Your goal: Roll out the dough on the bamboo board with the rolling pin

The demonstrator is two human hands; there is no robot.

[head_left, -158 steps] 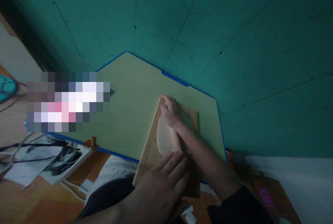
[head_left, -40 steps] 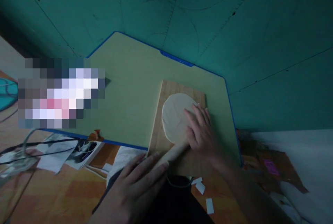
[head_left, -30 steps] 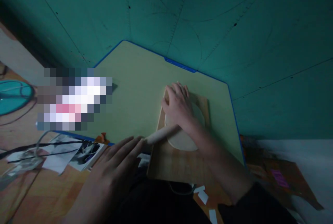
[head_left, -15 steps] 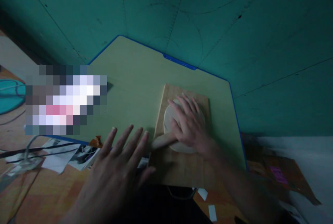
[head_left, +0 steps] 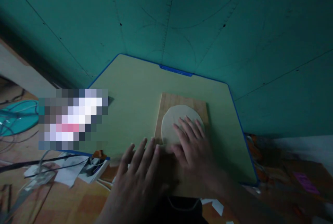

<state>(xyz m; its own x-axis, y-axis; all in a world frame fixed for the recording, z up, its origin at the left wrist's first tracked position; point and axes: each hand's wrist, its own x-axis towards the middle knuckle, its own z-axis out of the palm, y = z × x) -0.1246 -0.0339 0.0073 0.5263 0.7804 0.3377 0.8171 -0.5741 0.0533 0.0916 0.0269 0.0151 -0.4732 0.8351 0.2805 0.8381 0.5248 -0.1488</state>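
Observation:
A round, flat sheet of pale dough [head_left: 173,121] lies on a wooden board [head_left: 168,99]. Across its near edge is a wooden rolling pin [head_left: 166,148], mostly hidden by my hands. My left hand [head_left: 139,180] lies over the pin's left part, with its fingers stretched forward and slightly apart. My right hand [head_left: 194,147] is over the pin's right part. Its fingers are spread flat above the near right part of the dough, and its thumb points left along the pin. How firmly either palm presses is hidden.
A pale green tabletop [head_left: 130,92] with a blue rim carries the board and stands against a teal wall [head_left: 145,15]. A pixelated patch [head_left: 78,116] covers something at its left. Papers [head_left: 69,173], cables and a turquoise round object [head_left: 20,118] are lower left.
My left hand has come right and down onto the rolling pin. The pin has swung toward me and lies more level, uncovering more dough. The view has tilted up slightly.

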